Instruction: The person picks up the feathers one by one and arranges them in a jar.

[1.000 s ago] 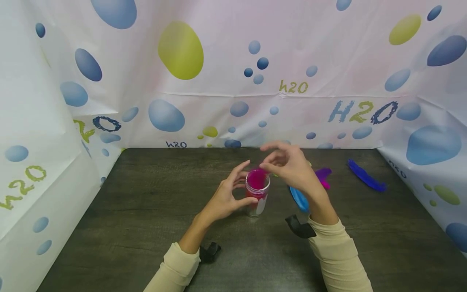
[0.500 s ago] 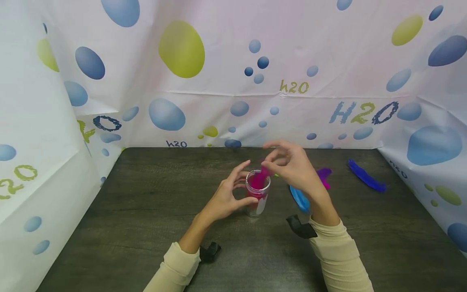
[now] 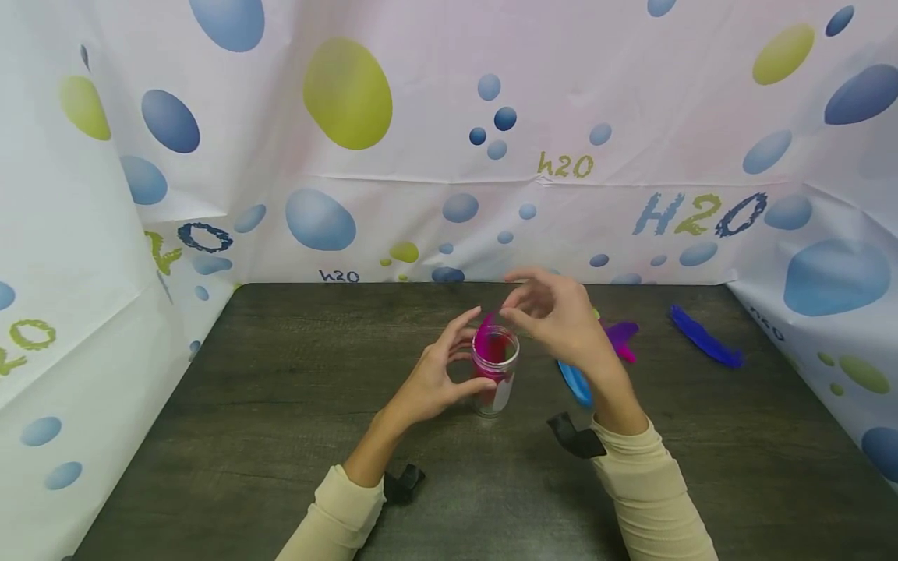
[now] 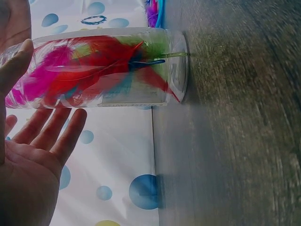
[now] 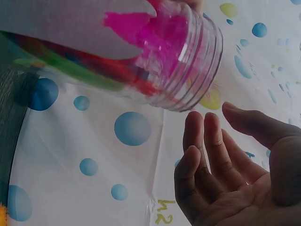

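A clear glass jar (image 3: pixel 500 396) with a pale label stands upright on the dark table. My left hand (image 3: pixel 436 382) holds it round the side, thumb in front and fingers behind. Red feathers (image 4: pixel 89 63), with green and blue among them, fill the jar in the left wrist view. A magenta feather (image 3: pixel 484 336) is inside, its tip poking up past the left of the rim. Just above the right of the rim is my right hand (image 3: pixel 557 315); the right wrist view shows its fingers bent loosely and apart from the thumb, nothing between them.
Right of the jar lie a light blue feather (image 3: pixel 577 383) and a purple feather (image 3: pixel 621 335) with magenta beside it, partly behind the right arm. A dark blue feather (image 3: pixel 705 337) lies farther right. A patterned sheet (image 3: pixel 393 210) hangs behind the table (image 3: pixel 316 351).
The magenta feather, pinched by my right hand earlier, has gone down into the jar and been let go; it now leans to the left of the rim. My left hand has stayed put.
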Motion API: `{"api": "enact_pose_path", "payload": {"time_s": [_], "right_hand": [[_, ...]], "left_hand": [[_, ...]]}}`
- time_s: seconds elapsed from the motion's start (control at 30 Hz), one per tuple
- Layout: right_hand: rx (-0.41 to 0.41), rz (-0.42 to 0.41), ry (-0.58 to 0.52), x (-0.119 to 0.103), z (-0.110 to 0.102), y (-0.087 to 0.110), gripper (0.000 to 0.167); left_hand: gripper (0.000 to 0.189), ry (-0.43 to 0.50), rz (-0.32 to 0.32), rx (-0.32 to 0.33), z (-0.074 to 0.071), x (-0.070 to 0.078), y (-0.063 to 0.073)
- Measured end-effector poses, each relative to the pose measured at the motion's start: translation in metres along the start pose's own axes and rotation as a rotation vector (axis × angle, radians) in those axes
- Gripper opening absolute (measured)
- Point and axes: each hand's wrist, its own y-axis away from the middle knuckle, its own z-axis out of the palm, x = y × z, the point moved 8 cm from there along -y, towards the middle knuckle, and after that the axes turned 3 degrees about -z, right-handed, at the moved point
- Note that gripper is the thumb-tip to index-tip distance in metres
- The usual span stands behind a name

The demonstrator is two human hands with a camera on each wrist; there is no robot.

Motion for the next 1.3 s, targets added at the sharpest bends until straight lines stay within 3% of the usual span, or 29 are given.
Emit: {"api": "enact_pose_path", "payload": {"time_s": [0.4, 0.73, 1.3], "right_hand": [[0.033, 0.057, -0.018, 0.013, -0.02, 0.005, 0.036], [0.069, 0.035, -0.007, 0.029, -0.038, 0.01, 0.033], [0.079, 0.065, -0.031, 0.055, -0.044, 0.014, 0.031]], "left_hand": [[0.097, -0.01, -0.008, 0.004, 0.0, 0.001, 0.0], [0.097, -0.012, -0.02, 0.009, 0.0, 0.001, -0.001], [0.098, -0.03, -0.002, 0.009, 0.001, 0.001, 0.002]]}}
